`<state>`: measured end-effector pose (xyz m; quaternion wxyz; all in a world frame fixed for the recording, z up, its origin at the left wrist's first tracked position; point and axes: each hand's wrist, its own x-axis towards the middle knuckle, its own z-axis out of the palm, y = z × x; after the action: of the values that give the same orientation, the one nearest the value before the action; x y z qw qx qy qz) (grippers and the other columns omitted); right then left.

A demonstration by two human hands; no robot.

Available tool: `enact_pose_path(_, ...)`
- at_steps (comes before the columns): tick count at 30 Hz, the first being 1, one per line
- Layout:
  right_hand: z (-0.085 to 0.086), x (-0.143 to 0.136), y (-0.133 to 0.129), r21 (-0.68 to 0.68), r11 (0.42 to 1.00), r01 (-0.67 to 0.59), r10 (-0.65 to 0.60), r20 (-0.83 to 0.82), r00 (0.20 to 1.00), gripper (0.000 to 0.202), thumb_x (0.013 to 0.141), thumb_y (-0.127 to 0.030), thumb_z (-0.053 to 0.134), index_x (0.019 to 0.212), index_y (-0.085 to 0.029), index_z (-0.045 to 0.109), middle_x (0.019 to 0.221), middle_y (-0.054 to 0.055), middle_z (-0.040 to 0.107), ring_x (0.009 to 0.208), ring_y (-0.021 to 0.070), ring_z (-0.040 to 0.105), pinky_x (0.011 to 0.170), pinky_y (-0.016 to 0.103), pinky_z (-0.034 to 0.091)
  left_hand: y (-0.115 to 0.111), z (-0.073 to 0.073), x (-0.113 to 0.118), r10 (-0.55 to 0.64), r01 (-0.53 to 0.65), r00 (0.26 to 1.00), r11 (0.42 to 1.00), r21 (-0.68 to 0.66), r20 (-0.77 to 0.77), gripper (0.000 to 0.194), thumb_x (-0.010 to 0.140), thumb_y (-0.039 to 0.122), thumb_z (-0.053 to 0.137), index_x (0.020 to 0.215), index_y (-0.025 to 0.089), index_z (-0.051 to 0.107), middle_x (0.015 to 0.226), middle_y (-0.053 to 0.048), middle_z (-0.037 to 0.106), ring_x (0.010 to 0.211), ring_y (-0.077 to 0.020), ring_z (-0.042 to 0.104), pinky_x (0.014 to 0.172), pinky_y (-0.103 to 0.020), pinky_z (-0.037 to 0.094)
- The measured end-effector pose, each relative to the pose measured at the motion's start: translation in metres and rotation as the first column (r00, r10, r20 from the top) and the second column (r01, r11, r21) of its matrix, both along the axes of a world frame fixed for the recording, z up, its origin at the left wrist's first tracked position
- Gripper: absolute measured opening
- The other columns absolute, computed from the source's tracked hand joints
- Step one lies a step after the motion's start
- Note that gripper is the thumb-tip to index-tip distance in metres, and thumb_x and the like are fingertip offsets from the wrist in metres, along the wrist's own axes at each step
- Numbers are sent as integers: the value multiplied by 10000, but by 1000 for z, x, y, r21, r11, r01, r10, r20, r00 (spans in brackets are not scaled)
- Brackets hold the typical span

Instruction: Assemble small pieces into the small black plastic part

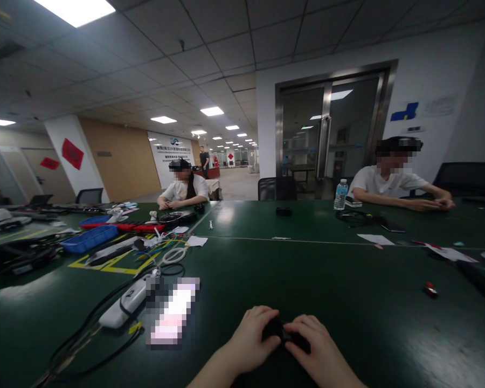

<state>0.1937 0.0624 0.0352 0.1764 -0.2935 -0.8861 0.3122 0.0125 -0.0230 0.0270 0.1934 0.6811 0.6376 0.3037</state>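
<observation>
Close in front of me, a small black object [276, 327] sits between my two hands at the table's surface; its kind is hard to make out because the fingers cover much of it. My left hand [254, 335] grips its left side between thumb and fingers. From the other side, my right hand [309, 343] holds it, thumb and fingertips closed near a greyish spot on it. To the left of my hands lies a blurred-out, bright flat rectangle [176, 311].
A white power strip [130, 299] with black cables lies left on the green table [234, 280]. Beyond it are blue trays [89, 238] and loose wires. A small red object [430, 290] lies right. A bottle [341, 195] stands farther back; two people sit across.
</observation>
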Motion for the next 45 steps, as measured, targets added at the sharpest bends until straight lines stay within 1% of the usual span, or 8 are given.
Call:
enact_pose_path(6, 4, 1, -2, -18, 1000, 9, -9, 15, 1000, 227, 788, -308, 568, 999, -280, 647, 1017, 23, 612, 984, 221, 521, 865, 366, 411, -1, 1, -1, 2, -1, 1000, 1000, -28, 11, 492, 779, 255, 584, 1258, 221, 479, 1243, -66, 498, 1134, -234, 431, 990, -380, 334)
enact_pose_path(13, 1, 1, -1, -17, 1000, -3, 3, 0, 1000, 192, 795, -311, 569, 969, -285, 647, 1000, 13, 609, 969, 218, 526, 847, 359, 408, -1, 3, 0, 3, -3, 1000, 1000, -24, 12, 469, 769, 218, 591, 1229, 219, 502, 1200, -60, 517, 1107, -223, 449, 980, -364, 341)
enact_pose_path(18, 1, 1, -1, 5, 1000, -4, 4, -4, 1000, 186, 793, -304, 570, 960, -277, 648, 981, 17, 610, 960, 220, 527, 842, 357, 406, -1, 5, 0, -24, 24, 1000, 1000, -10, 3, 495, 759, 238, 596, 1241, 215, 486, 1209, -75, 515, 1107, -239, 450, 978, -390, 340)
enact_pose_path(25, 2, 1, -1, -24, 1000, 13, -13, -15, 1000, 202, 807, -316, 557, 990, -286, 638, 1014, 12, 606, 984, 216, 526, 862, 356, 408, -1, 3, 0, -14, 14, 1000, 1000, -11, 9, 472, 767, 197, 568, 1232, 229, 495, 1202, -62, 513, 1101, -231, 455, 972, -376, 343)
enact_pose_path(32, 1, 3, 1, -102, 994, 46, -51, -49, 997, 218, 817, -332, 540, 1005, -270, 629, 1025, 19, 610, 1008, 210, 535, 877, 344, 421, -2, 4, 0, -21, 22, 1000, 999, -25, 17, 479, 765, 197, 568, 1236, 227, 489, 1205, -64, 513, 1110, -235, 449, 979, -386, 334)
enact_pose_path(38, 4, 6, 3, -176, 979, 106, -123, -89, 988, 264, 816, -364, 524, 1035, -247, 614, 1055, 34, 617, 1017, 214, 552, 895, 344, 425, -1, 5, 0, -13, 13, 1000, 1000, -28, 9, 475, 759, 197, 579, 1227, 211, 500, 1201, -67, 516, 1106, -234, 452, 979, -377, 336)
enact_pose_path(42, 6, 9, 7, -256, 955, 151, -190, -134, 973, 294, 805, -388, 523, 1050, -246, 604, 1044, 30, 633, 1009, 219, 564, 897, 357, 427, -1, 4, -1, -13, 13, 1000, 1000, -23, 5, 479, 761, 204, 585, 1232, 221, 497, 1197, -60, 517, 1104, -229, 454, 979, -367, 335)
enact_pose_path(45, 4, 10, 13, -351, 923, 157, -249, -236, 939, 317, 767, -418, 561, 1021, -237, 621, 983, 37, 659, 949, 231, 588, 871, 371, 444, -1, 3, -1, -16, 16, 1000, 999, -28, 5, 479, 765, 210, 584, 1234, 232, 492, 1208, -57, 511, 1113, -229, 447, 985, -372, 327)
